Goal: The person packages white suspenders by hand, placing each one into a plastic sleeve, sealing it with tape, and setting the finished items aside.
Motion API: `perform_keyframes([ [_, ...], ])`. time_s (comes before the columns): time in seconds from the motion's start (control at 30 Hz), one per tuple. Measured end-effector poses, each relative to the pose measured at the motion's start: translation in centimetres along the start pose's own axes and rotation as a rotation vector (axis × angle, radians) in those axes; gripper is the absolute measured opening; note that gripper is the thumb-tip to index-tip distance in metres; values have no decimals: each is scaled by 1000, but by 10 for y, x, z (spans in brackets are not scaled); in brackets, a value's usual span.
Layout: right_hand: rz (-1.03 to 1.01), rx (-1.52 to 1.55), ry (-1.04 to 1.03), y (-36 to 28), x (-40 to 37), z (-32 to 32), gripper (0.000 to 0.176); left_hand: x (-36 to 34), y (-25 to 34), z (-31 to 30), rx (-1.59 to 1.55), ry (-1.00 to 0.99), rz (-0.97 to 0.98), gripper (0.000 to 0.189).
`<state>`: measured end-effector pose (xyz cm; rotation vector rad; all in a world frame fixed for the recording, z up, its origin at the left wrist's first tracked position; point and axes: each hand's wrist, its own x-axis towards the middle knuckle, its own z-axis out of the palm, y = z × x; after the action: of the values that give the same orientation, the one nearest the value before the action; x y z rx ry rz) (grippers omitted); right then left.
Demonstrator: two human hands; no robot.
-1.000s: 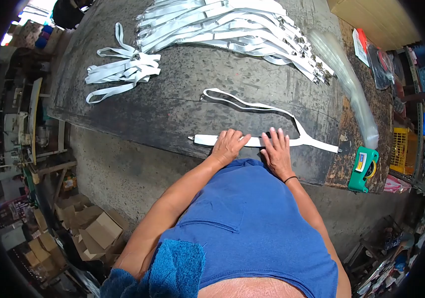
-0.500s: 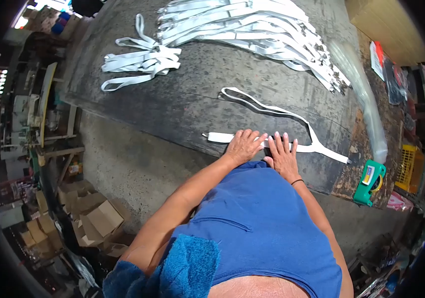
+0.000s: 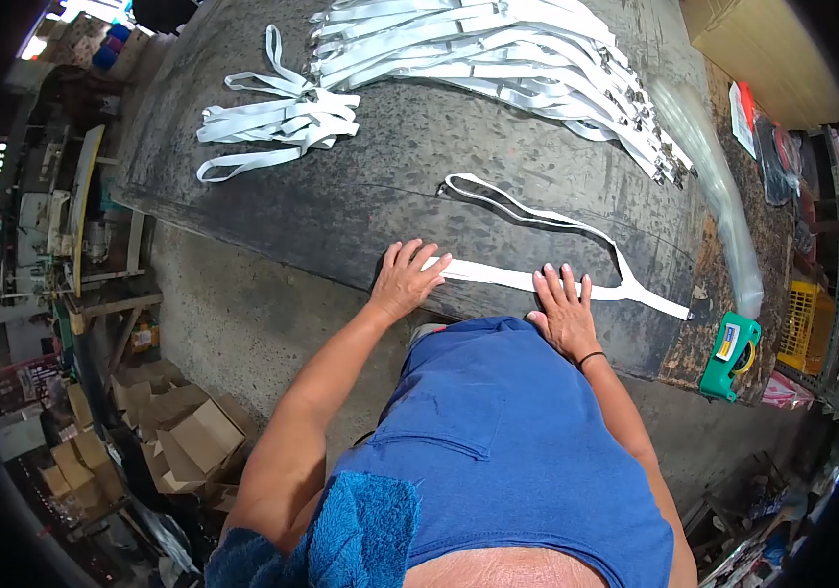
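A white Y-shaped strap (image 3: 488,273) lies stretched along the near edge of the dark table, with small dark or metal pieces at its tips. One thin branch loops back to the left across the tabletop. My left hand (image 3: 406,282) rests palm down over the strap's left end, fingers extended and covering that end. Farther right, my right hand (image 3: 565,312) lies flat with its fingertips on the strap, just left of the fork. Neither hand is wrapped round anything.
A large pile of white straps (image 3: 478,49) with metal clips lies at the back, beside a smaller bundle (image 3: 277,127). To the right are a clear plastic roll (image 3: 718,186), a green tape dispenser (image 3: 728,355) and a cardboard box (image 3: 757,59). Cardboard cartons (image 3: 194,441) stand on the floor at left.
My left hand has slid left along the strap, from beside my right hand to the strap's left end. My right hand has stayed nearly in place on the strap.
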<state>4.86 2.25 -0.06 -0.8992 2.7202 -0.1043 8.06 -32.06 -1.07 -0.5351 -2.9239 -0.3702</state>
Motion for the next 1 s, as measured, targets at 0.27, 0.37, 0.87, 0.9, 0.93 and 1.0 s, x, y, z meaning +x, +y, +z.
perform_keyframes([
  [0.27, 27, -47, -46, 1, 1, 4, 70, -25, -11, 14, -191, 87, -108, 36],
  [0.37, 34, -71, -35, 2, 1, 7, 71, -24, -26, 4, -132, 79, 47, 36],
  [0.87, 221, 332, 447, 48, -26, -35, 58, -33, -10, 8, -51, 14, 32, 51],
  [0.9, 272, 362, 536, 72, -34, -37, 55, -33, -9, 8, -11, -5, 16, 51],
  [0.93, 328, 306, 605, 98, -42, -37, 51, -33, -6, 8, 29, -22, -3, 52],
  [1.0, 462, 297, 664, 156, -62, -37, 48, -32, -1, 8, 86, -13, -5, 52],
])
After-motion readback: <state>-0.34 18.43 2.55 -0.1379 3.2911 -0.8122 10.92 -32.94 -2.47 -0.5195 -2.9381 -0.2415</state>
